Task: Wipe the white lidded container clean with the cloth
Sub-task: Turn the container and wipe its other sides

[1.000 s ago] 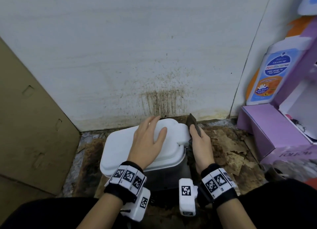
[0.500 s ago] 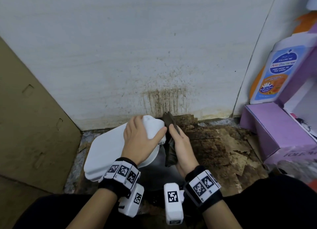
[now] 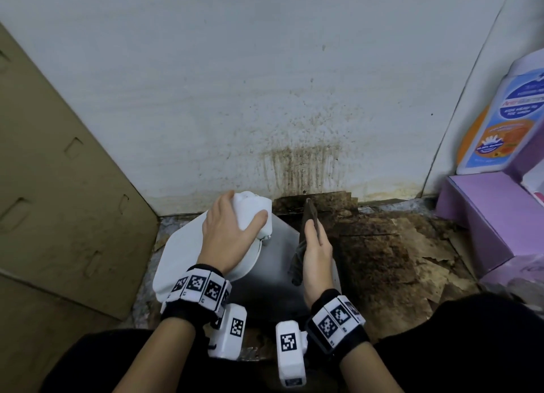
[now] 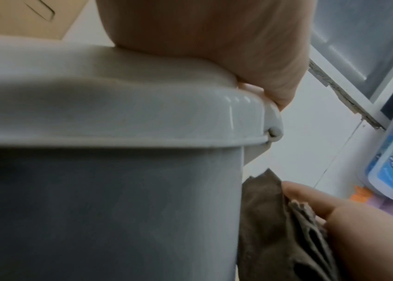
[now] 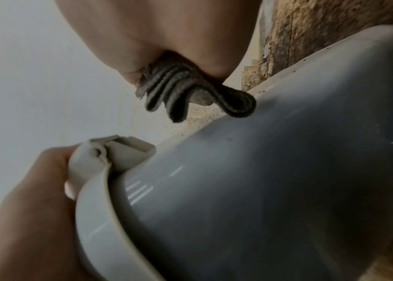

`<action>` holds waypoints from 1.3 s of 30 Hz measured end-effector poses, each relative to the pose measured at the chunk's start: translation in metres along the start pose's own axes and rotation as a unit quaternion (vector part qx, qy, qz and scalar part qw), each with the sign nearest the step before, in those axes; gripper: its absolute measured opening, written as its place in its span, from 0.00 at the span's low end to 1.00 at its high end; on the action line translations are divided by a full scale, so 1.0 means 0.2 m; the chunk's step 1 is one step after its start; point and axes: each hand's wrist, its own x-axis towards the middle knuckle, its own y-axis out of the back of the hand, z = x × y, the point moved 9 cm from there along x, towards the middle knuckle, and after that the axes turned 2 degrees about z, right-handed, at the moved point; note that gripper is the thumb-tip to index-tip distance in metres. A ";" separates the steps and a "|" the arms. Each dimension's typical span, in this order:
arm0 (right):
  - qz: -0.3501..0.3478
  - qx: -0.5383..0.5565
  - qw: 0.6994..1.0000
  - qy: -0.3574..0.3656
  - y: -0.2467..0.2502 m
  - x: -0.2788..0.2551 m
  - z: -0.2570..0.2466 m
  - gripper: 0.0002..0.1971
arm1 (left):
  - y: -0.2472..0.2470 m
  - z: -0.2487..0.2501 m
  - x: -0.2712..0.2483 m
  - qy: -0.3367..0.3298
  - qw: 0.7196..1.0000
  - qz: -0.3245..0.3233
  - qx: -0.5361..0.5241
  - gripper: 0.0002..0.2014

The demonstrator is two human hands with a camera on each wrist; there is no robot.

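A person crouches on a dirty floor (image 3: 391, 263) in a corner, facing a stained white wall (image 3: 265, 83). In front of the knees sits the container (image 3: 273, 263), grey-bodied with a white lid (image 3: 182, 254), tipped over to the left so its right side faces up.

The left hand (image 3: 226, 236) lies on the lid's far end, fingers curled over the edge and thumb hooked by the latch (image 5: 116, 152), steadying the tilt. The right hand (image 3: 316, 257) pinches a folded dark cloth (image 3: 306, 230) between thumb and fingers, edge-on against the upturned side wall. From the right wrist view, a loop of the cloth touches the grey wall; most of the folds hang just off it.

Cardboard (image 3: 59, 186) leans on the left. A lilac box (image 3: 485, 221) and a blue-labelled bottle (image 3: 500, 121) stand on the right.

Risks, as a judgement: the container seems held only by the one hand on a smooth lid, so a firm wipe could push it out of that grip or roll it. Pressure by the latch might pop the lid. With so little cloth in contact, a stroke may miss patches. The cloth could also drag on the grimy floor and carry dirt back.
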 end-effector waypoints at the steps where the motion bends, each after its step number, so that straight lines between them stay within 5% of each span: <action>1: -0.021 -0.013 1.000 -0.001 -0.04 -0.01 0.02 0.20 | 0.01 -0.01 0.00 -0.002 1.000 0.001 -0.003 0.48; 7: -0.151 -0.181 0.970 0.056 -0.34 -0.13 0.05 0.23 | 0.04 -0.07 -0.02 0.006 1.000 -0.002 -0.015 0.47; 11: -0.166 -0.212 0.961 0.058 -0.37 -0.10 0.09 0.22 | 0.06 -0.12 0.00 0.011 1.000 0.000 -0.029 0.47; 15: -0.149 -0.375 0.893 0.200 -0.39 -0.08 0.05 0.27 | 0.07 -0.15 0.01 0.013 0.999 0.001 -0.034 0.48; 19: -0.144 -0.410 0.863 0.256 -0.41 -0.08 0.09 0.31 | 0.08 -0.17 0.01 0.018 0.999 0.001 -0.042 0.48; 26: -0.138 -0.373 0.892 0.213 -0.27 0.03 0.21 0.31 | 0.07 -0.18 0.03 0.013 0.999 -0.004 -0.035 0.47; 33: -0.080 -0.378 0.921 0.056 0.08 0.19 0.41 0.25 | 0.07 -0.16 0.03 0.006 1.000 -0.001 -0.030 0.47; 39: -0.078 -0.377 0.919 0.088 -0.09 0.14 0.32 0.29 | 0.08 -0.13 0.02 0.000 1.000 0.004 -0.015 0.46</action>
